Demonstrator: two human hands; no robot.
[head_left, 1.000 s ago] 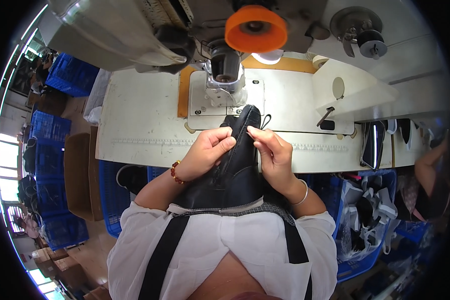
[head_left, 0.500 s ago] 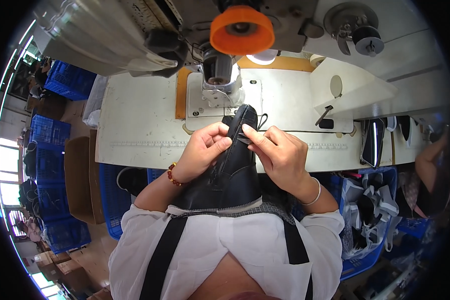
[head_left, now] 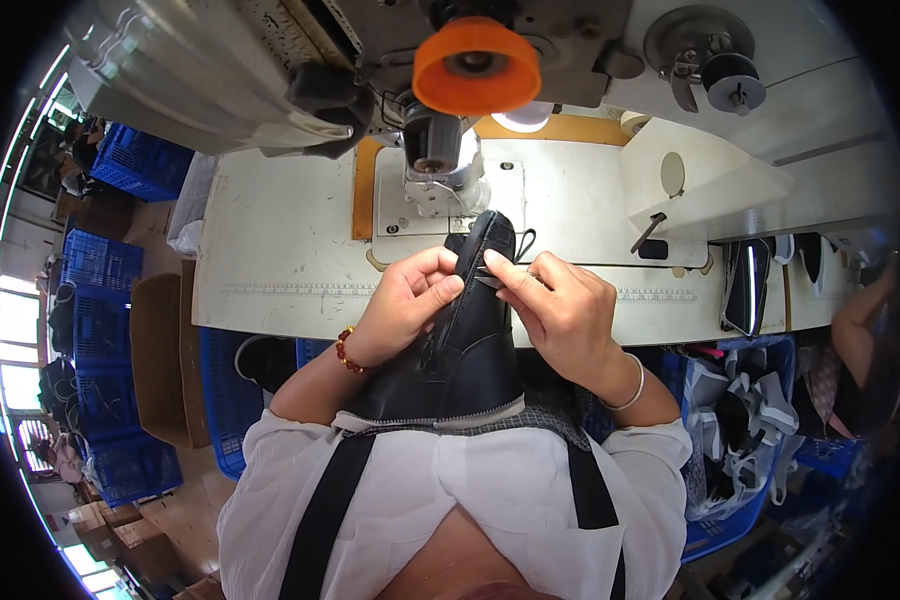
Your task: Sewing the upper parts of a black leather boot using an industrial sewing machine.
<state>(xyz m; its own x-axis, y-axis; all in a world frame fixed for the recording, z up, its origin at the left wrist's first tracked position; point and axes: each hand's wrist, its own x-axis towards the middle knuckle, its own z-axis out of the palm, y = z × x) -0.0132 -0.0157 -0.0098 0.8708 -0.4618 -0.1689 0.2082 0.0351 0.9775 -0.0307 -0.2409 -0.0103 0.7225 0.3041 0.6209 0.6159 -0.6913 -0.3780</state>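
A black leather boot upper [head_left: 475,360] rests against my lap, its narrow end pointing up toward the sewing machine head [head_left: 445,170]. My left hand [head_left: 410,300] is closed around the left side of the upper, thumb bent over its edge. On the other side, my right hand [head_left: 560,305] pinches the upper near its stitched seam, with thumb and forefinger close together. Under those right fingers a small shiny strip shows; its kind cannot be made out. A thin black loop [head_left: 530,240] sticks out beside the upper's tip.
The white machine table [head_left: 280,240] has a ruler strip along its front. An orange cup-shaped part [head_left: 477,68] hangs overhead. Blue crates [head_left: 105,300] stand at left; a blue basket [head_left: 715,535] of grey and white pieces stands at right. Another person's arm [head_left: 860,325] is at far right.
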